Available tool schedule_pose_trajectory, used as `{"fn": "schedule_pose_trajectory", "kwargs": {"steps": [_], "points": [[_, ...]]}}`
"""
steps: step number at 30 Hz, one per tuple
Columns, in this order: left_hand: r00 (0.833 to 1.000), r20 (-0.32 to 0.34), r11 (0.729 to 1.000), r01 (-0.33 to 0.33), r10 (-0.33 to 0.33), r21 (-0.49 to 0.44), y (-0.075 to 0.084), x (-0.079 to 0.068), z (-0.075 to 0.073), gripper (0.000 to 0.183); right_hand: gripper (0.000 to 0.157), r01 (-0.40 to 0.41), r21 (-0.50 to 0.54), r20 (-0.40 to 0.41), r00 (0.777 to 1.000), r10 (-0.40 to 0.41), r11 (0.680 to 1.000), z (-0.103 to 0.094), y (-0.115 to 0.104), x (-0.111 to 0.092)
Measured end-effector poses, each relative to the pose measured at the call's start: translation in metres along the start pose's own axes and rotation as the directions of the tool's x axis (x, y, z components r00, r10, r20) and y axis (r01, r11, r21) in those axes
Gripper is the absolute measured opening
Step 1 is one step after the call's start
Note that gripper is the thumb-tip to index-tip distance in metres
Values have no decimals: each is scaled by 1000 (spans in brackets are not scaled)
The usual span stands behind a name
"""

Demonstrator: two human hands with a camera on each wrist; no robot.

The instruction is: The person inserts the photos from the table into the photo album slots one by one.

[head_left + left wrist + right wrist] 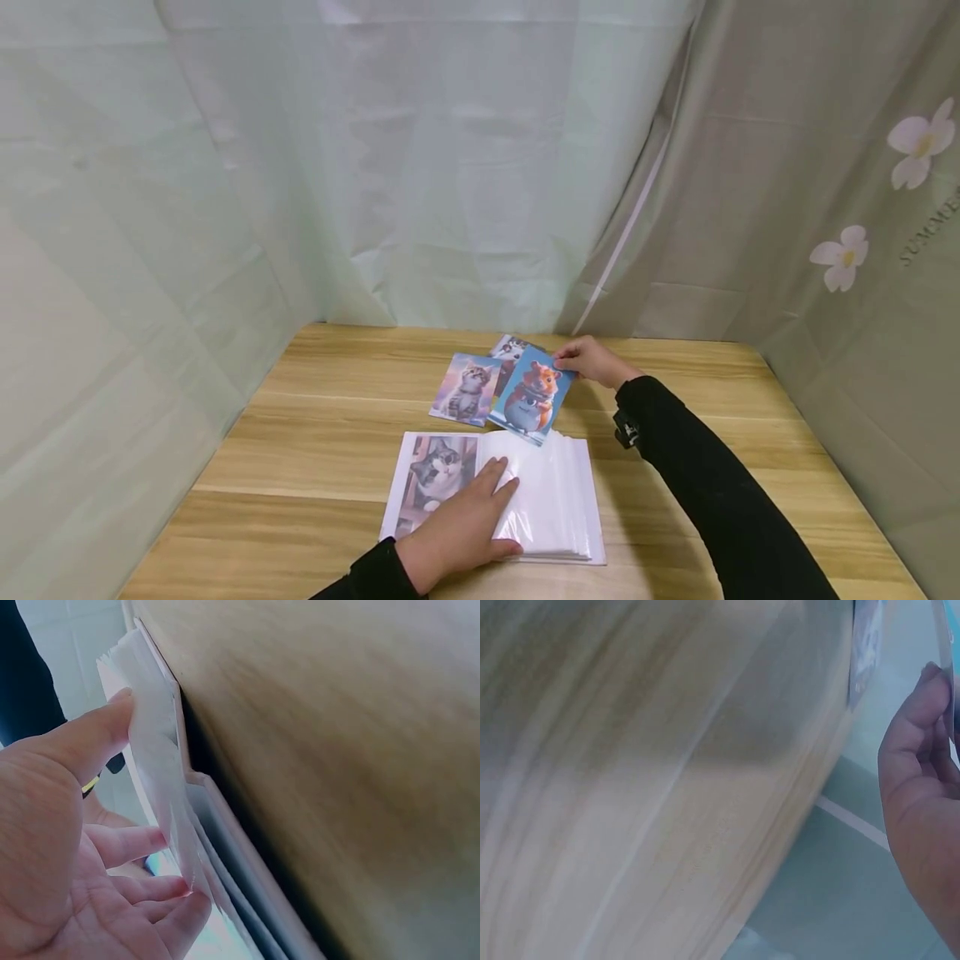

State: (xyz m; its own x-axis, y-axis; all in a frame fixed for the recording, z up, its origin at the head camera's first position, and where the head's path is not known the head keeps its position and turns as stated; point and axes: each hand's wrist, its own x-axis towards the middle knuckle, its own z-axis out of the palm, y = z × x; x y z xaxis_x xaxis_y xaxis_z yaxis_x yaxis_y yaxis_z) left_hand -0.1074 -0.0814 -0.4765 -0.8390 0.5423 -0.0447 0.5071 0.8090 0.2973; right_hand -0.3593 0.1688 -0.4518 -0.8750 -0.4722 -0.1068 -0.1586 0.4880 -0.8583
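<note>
An open photo album (536,500) lies at the front of the table, with clear plastic sleeves on its right side. Its left page shows a grey-and-white cat picture (437,477). My left hand (459,527) rests across the album's middle, its fingers extended; in the left wrist view the fingertips touch the edges of the sleeves (154,735). Beyond the album, my right hand (596,362) pinches the upper right corner of a blue picture card (534,400) with an orange animal on it. The card's lower end overlaps the album's back edge in the head view.
A kitten picture card (465,390) lies left of the blue card. Behind them another cat card (512,348) is partly covered. The wooden table (315,417) is enclosed by hanging curtains (465,167) at the back and both sides.
</note>
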Motion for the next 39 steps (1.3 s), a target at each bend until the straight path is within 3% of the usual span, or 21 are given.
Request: {"fn": "schedule_pose_trajectory", "kwargs": {"steps": [13,26,39], "points": [[1000,0,1000,-5,5,-10,1,-2,-1,83,20,-12,-73,100,995,19,997,9,-25,11],[1000,4,1000,4,-4,-6,1,0,1,85,17,23,-218,136,991,7,976,0,-51,16],[1000,-10,1000,0,0,-12,0,0,3,84,17,32,-234,170,985,9,972,4,-58,18]]}}
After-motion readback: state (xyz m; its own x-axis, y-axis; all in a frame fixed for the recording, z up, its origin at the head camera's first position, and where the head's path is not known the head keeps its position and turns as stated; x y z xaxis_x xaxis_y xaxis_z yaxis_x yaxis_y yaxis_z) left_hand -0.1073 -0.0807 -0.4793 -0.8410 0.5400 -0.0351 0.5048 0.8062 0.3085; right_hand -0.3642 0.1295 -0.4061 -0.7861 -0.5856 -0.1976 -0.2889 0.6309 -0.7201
